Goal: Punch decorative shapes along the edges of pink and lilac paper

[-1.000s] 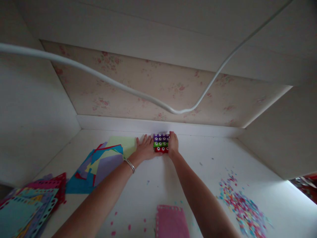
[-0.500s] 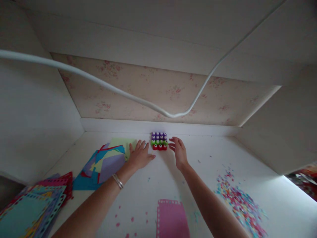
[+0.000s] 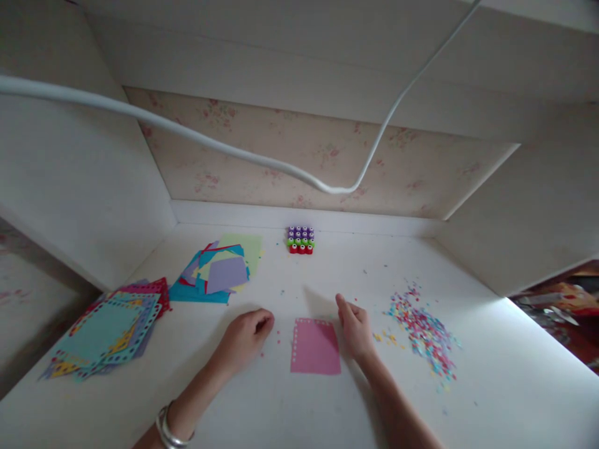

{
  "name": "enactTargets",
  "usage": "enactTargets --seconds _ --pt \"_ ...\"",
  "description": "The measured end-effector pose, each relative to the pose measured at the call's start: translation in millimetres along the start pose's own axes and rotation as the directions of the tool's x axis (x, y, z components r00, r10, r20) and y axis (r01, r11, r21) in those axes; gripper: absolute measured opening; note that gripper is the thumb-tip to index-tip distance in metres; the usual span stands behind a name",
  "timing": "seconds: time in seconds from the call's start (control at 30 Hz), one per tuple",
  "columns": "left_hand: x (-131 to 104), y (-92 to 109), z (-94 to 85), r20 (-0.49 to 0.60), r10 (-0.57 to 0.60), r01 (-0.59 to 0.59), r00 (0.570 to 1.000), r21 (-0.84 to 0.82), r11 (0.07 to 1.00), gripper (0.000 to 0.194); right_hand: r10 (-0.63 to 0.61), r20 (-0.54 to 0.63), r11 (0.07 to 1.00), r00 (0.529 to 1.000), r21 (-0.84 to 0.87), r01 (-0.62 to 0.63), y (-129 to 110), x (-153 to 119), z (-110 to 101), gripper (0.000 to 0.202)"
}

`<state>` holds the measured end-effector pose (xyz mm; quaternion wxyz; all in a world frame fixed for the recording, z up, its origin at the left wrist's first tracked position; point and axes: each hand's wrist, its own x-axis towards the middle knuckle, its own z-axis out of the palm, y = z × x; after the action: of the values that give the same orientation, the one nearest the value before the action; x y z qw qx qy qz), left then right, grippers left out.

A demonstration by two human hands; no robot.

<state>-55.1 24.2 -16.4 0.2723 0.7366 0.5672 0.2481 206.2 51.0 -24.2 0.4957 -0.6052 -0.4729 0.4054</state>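
We see the pink punched-edge paper sheet flat on the white desk between our hands. Left hand loosely curled, empty; right hand open at the sheet's edge. Farther back, small coloured plastic punches by the wall.

punches at back wall | confetti pile right | loose paper sheets, punched stack left
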Motion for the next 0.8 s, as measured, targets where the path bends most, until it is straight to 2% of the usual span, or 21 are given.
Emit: enactTargets --seconds 0.2,0.47,0.8 --pt "1 2 1.6 -0.007 0.072 -0.071 0.997 0.059 0.996 0.021 0.029 -0.014 0.999 0.999 -0.028 -0.029 12 8 -4 0.06" --pt "-2 4 3.7 -0.013 0.132 -0.129 0.991 0.138 0.982 0.021 0.019 0.025 0.999 0.999 -0.045 -0.018 16 14 -3 0.056" --pt "-4 6 3.3 -0.006 0.175 -0.17 0.985 0.191 0.967 0.018 0.001 0.079 0.998 0.997 -0.066 0.004 9 12 -1 0.055"
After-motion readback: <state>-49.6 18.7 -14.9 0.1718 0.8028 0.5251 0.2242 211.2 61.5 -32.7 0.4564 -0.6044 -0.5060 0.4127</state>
